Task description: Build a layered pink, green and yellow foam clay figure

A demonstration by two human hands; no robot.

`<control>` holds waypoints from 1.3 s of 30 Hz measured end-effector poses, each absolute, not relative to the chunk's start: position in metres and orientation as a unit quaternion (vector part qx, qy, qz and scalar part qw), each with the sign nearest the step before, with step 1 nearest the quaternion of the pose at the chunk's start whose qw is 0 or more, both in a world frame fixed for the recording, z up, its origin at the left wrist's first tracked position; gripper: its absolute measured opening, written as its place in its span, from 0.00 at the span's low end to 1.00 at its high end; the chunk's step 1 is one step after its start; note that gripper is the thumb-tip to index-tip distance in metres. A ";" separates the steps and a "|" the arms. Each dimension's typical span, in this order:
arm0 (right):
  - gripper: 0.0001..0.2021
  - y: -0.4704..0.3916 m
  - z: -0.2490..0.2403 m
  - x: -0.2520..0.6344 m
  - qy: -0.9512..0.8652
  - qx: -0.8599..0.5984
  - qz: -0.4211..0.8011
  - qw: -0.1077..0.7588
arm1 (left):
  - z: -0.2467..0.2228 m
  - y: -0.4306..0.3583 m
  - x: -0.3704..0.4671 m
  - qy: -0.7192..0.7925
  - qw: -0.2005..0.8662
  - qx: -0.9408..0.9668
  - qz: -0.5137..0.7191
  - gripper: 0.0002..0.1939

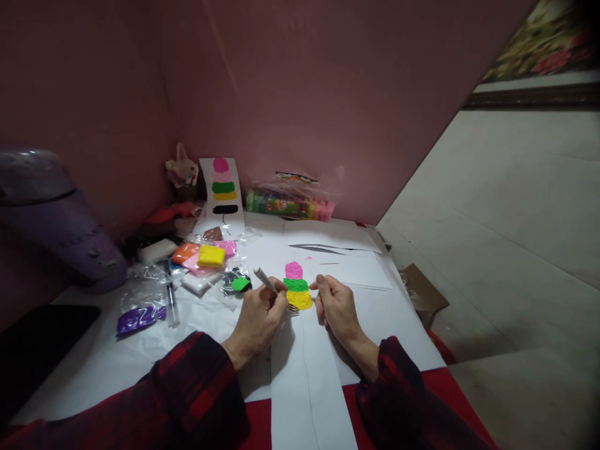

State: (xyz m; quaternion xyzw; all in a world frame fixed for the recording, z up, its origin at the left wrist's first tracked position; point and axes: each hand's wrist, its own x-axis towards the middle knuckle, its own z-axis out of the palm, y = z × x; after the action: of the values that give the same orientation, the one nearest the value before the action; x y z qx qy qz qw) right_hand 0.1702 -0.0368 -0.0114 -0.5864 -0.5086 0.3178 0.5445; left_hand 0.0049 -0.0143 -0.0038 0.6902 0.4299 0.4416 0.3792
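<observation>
My left hand [260, 319] is closed around a fork [266, 280], its pale handle slanting up behind the fingers. The tines show at the lower left edge of a yellow clay patch [300, 300]. Above that patch lie a green clay band [296, 285] and a pink clay piece [294, 270], all with a ridged surface, on a long white paper strip [304, 381]. To the right of the clay, my right hand [338, 307] has its fingers bent together, the tips close to the green and yellow edge. Whatever they may hold is hidden.
A card with coloured bands [223, 194] leans at the back, beside a bag of coloured clay sticks [290, 205]. Several clay packets [210, 255] lie left, near a capped pen [171, 297] and a purple bottle [70, 225]. Dark slits [319, 249] cross the white paper behind.
</observation>
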 end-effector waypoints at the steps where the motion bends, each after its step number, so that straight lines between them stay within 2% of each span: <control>1: 0.21 -0.037 -0.011 0.170 -0.509 -0.587 0.318 0.543 | -0.004 -0.014 0.005 0.432 0.387 0.687 0.437 0.08; 12: 0.21 -0.036 -0.014 0.171 -0.524 -0.585 0.301 0.542 | -0.005 -0.015 0.006 0.445 0.431 0.664 0.419 0.08; 17: 0.23 -0.044 -0.010 0.172 -0.537 -0.537 0.322 0.565 | -0.008 -0.015 0.006 0.444 0.435 0.662 0.418 0.08; 25: 0.30 -0.047 -0.006 0.172 -0.594 -0.479 0.461 0.453 | -0.008 -0.012 0.005 0.440 0.414 0.678 0.418 0.07; 39: 0.30 -0.045 -0.009 0.172 -0.577 -0.489 0.464 0.462 | -0.006 -0.010 0.004 0.466 0.374 0.679 0.427 0.07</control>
State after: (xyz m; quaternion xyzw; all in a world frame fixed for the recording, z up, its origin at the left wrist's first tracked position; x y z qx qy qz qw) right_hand 0.1716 -0.0446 -0.0091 -0.4886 -0.5770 0.4637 0.4618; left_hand 0.0040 -0.0104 -0.0064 0.6786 0.4662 0.4272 0.3738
